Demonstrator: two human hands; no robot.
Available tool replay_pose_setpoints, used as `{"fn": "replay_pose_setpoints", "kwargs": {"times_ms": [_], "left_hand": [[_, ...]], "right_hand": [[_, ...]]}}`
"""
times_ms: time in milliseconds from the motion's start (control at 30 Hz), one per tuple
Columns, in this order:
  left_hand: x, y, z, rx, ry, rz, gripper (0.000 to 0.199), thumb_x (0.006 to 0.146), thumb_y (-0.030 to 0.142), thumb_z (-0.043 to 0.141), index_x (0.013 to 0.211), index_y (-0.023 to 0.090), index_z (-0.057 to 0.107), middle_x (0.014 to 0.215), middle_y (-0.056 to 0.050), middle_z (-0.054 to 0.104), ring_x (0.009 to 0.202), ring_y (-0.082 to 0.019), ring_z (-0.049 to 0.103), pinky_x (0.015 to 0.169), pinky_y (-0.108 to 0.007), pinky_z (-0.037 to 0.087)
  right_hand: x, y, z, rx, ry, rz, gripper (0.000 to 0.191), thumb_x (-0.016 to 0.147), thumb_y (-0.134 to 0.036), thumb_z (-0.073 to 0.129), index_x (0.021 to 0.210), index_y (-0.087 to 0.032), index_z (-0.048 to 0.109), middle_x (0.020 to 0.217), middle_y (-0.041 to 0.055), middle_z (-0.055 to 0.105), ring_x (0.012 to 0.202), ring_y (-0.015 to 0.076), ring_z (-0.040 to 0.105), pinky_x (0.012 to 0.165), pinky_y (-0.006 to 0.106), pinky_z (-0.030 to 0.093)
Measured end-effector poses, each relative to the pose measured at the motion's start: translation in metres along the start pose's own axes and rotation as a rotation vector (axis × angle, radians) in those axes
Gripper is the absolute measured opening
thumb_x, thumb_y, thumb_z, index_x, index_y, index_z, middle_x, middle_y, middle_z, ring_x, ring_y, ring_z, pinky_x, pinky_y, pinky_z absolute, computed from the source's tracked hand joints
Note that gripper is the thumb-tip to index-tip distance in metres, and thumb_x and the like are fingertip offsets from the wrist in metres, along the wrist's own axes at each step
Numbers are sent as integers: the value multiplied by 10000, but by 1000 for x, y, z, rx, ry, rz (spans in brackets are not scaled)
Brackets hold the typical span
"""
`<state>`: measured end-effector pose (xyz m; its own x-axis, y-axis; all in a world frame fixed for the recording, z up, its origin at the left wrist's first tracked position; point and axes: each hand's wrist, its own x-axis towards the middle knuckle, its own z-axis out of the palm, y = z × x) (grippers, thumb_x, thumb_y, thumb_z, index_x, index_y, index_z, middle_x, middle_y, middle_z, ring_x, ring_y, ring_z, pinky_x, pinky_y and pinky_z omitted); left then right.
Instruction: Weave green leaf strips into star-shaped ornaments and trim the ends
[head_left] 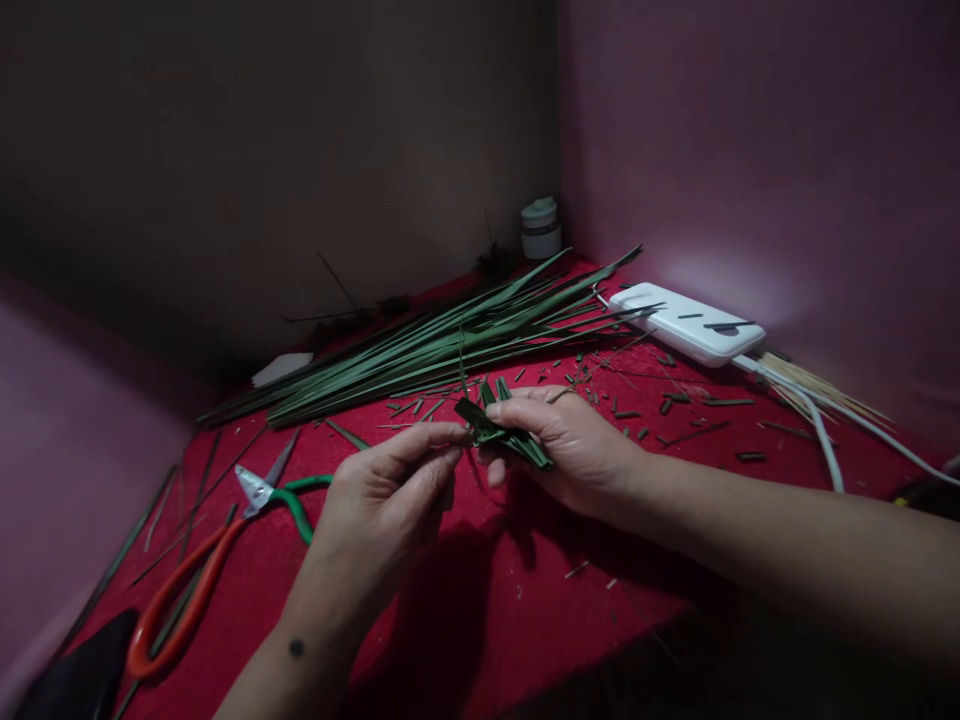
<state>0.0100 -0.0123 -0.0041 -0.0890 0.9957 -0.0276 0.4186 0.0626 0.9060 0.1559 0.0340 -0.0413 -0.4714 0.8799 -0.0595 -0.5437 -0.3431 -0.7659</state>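
Note:
My right hand (pixel 570 440) is closed around a small piece folded from green leaf strips (pixel 489 428), the thumb pressing on top of it. Several short strip ends stick out of the piece. From the other side, my left hand (pixel 397 480) pinches with thumb and forefinger at the piece's left edge; what exactly lies between those fingertips is too small to tell. Beyond both hands stretches a bundle of long green leaf strips (pixel 420 350). Scissors (pixel 259 495) with one orange and one green handle lie with blades spread, left of my left hand and partly hidden by it.
Red cloth (pixel 570 630) covers the table, strewn with short leaf scraps. A white power bank (pixel 686 322) with a white cable (pixel 825 440) lies at right beside thin pale sticks (pixel 817 385). At the back corner stands a white jar (pixel 541 232). A dark flat object (pixel 86 670) lies front left.

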Motion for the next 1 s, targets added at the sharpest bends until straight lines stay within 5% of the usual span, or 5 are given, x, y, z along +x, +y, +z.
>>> {"fn": "replay_pose_setpoints", "kwargs": {"times_ms": [300,533,733,1000], "left_hand": [[1,-8,-1,9,-27,48,197,750,303,617,899,182,666,609,23,570,435,-63,405,380,-168,323],[-3,-11,2,409,70,345,145,814,200,531,907,224,639,693,27,632,564,-89,540,575,-185,434],[-5,-6,5,389,41,266,100,834,264,513,836,218,602,549,58,557,419,-77,457,423,-173,365],[-5,-4,-1,368,21,244,133,813,291,552,865,212,644,543,50,559,430,-82,465,442,-183,387]], "right_hand": [[2,0,-1,97,0,44,146,664,-156,593,531,-120,543,485,12,580,395,105,545,392,199,456],[2,1,-2,106,0,182,154,704,-120,524,555,-107,558,440,36,571,366,120,534,377,214,464],[2,3,-2,84,-43,133,111,696,-121,550,593,-89,575,469,30,584,366,113,544,376,198,455],[-2,0,-2,6,-45,53,22,650,-100,579,663,-108,596,526,4,613,407,109,584,410,180,456]]}}
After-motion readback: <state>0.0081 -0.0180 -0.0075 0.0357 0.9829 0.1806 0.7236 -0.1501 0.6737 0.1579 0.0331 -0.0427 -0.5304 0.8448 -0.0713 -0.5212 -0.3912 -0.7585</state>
